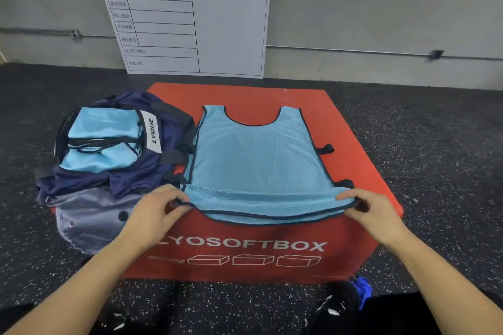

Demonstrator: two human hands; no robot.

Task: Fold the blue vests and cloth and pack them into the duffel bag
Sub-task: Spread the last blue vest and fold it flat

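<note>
With our left hand and right hand pinching the blue vest's hem corners at frame centre, we should lift evenly and fold toward the neckline.

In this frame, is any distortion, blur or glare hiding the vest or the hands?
Head view: wide-angle bending curves the red box edges; lighting even, no glare; slight softness overall, yet the vest, left hand and right hand read clearly.
</note>
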